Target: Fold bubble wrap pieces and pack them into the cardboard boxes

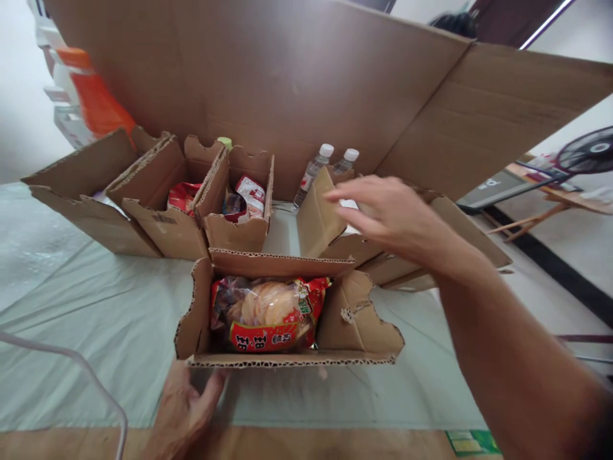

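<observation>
In front of me a low open cardboard box (357,313) stands crosswise, with a red-and-clear bag of round rice crackers (268,306) lying in it. My left hand (184,406) grips this box at its near left corner; the thumb shows below the front edge and the other fingertips are hidden. My right hand (383,211) is raised over another cardboard box (318,220) to the right of centre. Its fingers and thumb are apart with nothing between them. Something white shows in that box, partly hidden behind the hand.
Several cardboard boxes (167,230) with packets stand at the left, one holding a red-and-white packet (250,197). Two clear bottles (311,176) stand before a tall cardboard panel (287,76). An orange bottle (98,96) is behind. A pale cable (81,364) crosses the green cloth (119,326).
</observation>
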### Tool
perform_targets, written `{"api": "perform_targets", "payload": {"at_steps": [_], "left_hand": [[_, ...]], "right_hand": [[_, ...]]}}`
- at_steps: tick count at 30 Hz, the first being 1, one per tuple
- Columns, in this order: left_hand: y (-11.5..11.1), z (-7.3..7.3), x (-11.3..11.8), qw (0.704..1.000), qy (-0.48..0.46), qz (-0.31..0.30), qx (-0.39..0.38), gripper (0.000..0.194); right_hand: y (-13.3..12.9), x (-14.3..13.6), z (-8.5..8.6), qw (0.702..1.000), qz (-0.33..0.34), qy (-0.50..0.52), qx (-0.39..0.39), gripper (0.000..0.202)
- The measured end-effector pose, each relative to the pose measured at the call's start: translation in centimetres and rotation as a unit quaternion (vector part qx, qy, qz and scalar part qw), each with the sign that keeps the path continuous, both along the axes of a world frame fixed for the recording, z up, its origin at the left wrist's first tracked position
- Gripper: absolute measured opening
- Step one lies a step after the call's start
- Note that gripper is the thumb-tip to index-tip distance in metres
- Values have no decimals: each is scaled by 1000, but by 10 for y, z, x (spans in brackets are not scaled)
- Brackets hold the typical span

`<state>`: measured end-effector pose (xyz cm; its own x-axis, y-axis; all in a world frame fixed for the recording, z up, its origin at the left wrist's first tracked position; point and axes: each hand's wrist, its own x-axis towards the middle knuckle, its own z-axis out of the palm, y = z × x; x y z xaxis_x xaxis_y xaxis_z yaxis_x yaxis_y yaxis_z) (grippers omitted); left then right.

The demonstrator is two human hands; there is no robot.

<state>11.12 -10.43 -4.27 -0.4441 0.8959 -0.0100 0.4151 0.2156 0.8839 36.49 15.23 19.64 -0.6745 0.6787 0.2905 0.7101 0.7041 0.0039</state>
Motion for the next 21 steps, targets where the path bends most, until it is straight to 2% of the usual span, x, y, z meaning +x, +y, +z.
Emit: {"api": "perform_targets", "payload": {"at_steps": [2,3,5,6,8,10,11,13,15,19,21], "left_hand": [[1,5,-6,1000,-13,-7,27,60],[1,8,-8,999,-25,-5,36,63],[3,15,-8,998,-53,-7,46,65],[4,18,-7,997,-64,-11,50,64],[7,24,-1,994,-85,-31,54,56],[10,27,6,992,-96,-53,58,49],[13,28,10,991,-100,-57,64,48],[18,29,19,990,-107,-57,71,47],[28,30,30,989,-114,-65,73,50],[58,34,51,985,-114,-107,75,68],[69,36,51,983,-114,-121,80,79]], "right_hand": [[-48,48,-4,992,-69,102,2,27],[-70,70,-16,987,-93,124,-36,24],[-109,98,-54,968,-123,158,-152,24],[-125,102,-77,951,-146,178,-207,35],[-153,91,-124,917,-169,209,-295,54],[-176,66,-159,890,-189,236,-342,50],[-186,53,-170,880,-201,255,-346,46],[-200,37,-182,861,-230,306,-334,41],[-204,36,-184,841,-252,358,-319,40],[-180,50,-182,814,-288,419,-282,41],[-169,54,-186,800,-305,443,-268,48]]}}
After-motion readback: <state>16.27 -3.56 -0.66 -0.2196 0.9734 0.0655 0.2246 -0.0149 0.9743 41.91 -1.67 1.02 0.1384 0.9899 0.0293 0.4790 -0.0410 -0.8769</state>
